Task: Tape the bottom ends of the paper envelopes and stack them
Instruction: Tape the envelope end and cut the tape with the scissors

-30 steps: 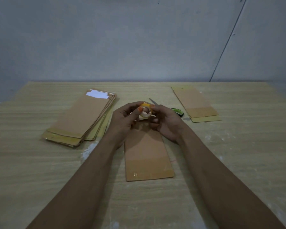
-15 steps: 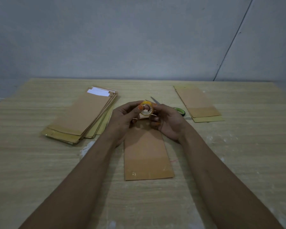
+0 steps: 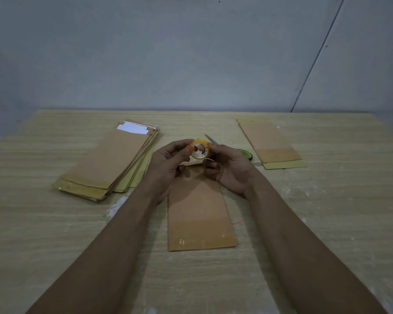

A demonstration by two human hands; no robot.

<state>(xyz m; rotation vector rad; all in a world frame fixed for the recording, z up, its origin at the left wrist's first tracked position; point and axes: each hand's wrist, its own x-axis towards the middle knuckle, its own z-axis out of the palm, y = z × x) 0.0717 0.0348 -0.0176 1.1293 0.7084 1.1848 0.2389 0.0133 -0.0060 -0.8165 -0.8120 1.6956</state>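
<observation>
A small roll of clear tape (image 3: 201, 150) is held up above the table between both hands. My left hand (image 3: 168, 164) pinches its left rim with thumb and fingertips. My right hand (image 3: 229, 168) grips its right side. Below them a brown paper envelope (image 3: 200, 214) lies flat on the table, its near end glossy with tape. A fanned stack of brown envelopes (image 3: 109, 162) sits to the left. A smaller pile of two envelopes (image 3: 270, 143) lies at the right rear.
Scissors (image 3: 245, 153) with a green handle lie behind my right hand, blades pointing to the back left. The wooden table (image 3: 327, 223) has white smears near the right side. A grey wall stands behind the table's far edge.
The tape roll has been raised slightly and turned between my fingers. Both hands stay over the far end of the middle envelope.
</observation>
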